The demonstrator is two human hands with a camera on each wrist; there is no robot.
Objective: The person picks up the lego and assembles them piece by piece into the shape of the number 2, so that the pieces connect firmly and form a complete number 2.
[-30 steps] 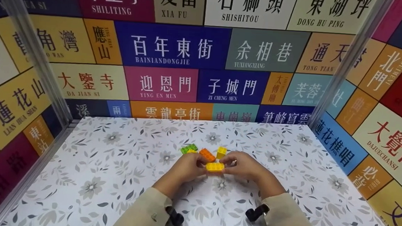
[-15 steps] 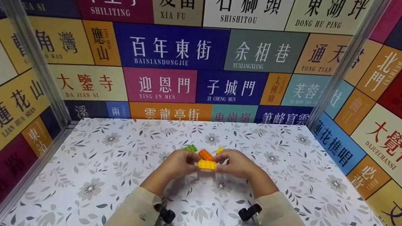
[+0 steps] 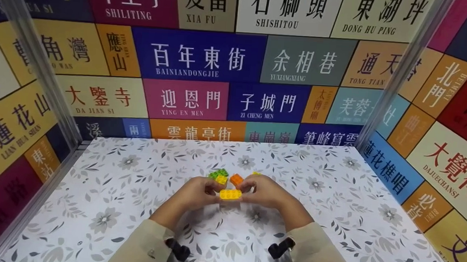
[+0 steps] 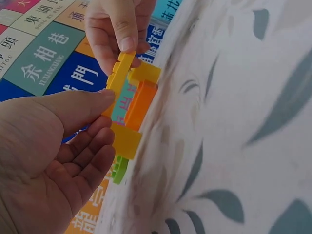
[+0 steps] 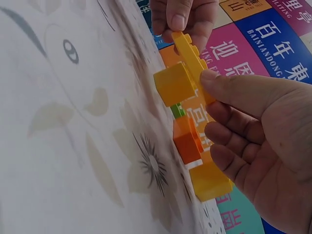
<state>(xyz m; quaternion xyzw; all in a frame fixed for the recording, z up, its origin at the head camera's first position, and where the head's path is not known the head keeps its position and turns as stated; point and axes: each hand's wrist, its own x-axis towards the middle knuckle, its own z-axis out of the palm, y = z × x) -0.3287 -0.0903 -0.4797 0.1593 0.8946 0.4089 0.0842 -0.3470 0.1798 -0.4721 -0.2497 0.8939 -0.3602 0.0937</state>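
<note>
A long yellow toy brick (image 3: 230,194), studs showing, is held level above the table between both hands. My left hand (image 3: 197,193) pinches its left end, and my right hand (image 3: 265,193) pinches the other end between thumb and fingers. Behind it lie a green brick (image 3: 218,173), a smaller yellow brick (image 3: 221,180) near the left fingertips and an orange brick (image 3: 236,180) close to the right fingers. Another yellow brick (image 3: 257,173) is mostly covered by the right hand; the right wrist view shows it as a yellow block (image 5: 209,180).
The table (image 3: 139,206) has a white floral covering. Beyond it rises a back wall of coloured sign panels (image 3: 197,56), with similar side walls and clear upright edges at both corners. A black wrist device (image 3: 178,250) sits at each sleeve.
Both hands have moved left, carrying the yellow brick between them. The smaller yellow brick by the left hand shows more, while the right-hand yellow one has become mostly hidden.
</note>
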